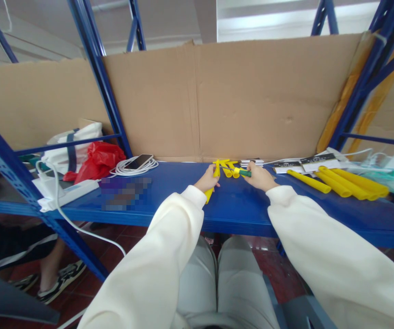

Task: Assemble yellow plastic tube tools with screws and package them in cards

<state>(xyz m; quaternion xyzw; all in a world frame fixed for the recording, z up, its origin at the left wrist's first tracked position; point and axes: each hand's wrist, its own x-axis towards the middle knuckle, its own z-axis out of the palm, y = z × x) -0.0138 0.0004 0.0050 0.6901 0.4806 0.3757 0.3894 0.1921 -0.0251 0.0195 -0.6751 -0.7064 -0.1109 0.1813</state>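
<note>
My left hand (205,180) is closed around a yellow plastic part (210,195) with a tube-like lower end, held upright above the blue shelf. In my right hand (261,177) is a screwdriver (242,172) with a green and yellow handle, its shaft pointing left. The tip reaches the upper part of the yellow piece; whether it sits in a screw is too small to tell. Just behind my hands, more yellow plastic parts (229,172) lie on the shelf. Several yellow tubes (344,183) rest to the right of my right hand.
Black and white boxes (320,162) lie behind the tubes. On the left are a coiled white cable (123,169) with a phone (141,161), a red plastic bag (99,160) and a power strip (70,194). Cardboard (252,100) walls the back. Another person's leg (51,265) shows lower left.
</note>
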